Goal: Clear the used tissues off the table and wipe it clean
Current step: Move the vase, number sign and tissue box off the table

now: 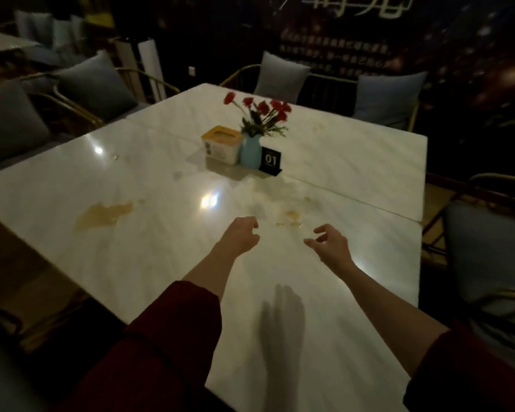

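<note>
A white marble table point(149, 263) fills the view. A brown liquid puddle point(101, 215) lies on its left part, and smaller yellowish spills point(290, 217) lie near the middle, just beyond my hands. My left hand point(241, 234) hovers over the table with its fingers loosely curled and holds nothing. My right hand point(329, 242) hovers beside it, fingers loosely bent, also holding nothing. A yellow-topped tissue box point(222, 145) stands at the table's centre. I see no loose tissues.
Next to the tissue box stand a blue vase with red flowers point(252, 151) and a black number sign reading 01 point(271, 162). Chairs with grey cushions point(95, 84) ring the table; one chair point(488, 248) stands close on the right.
</note>
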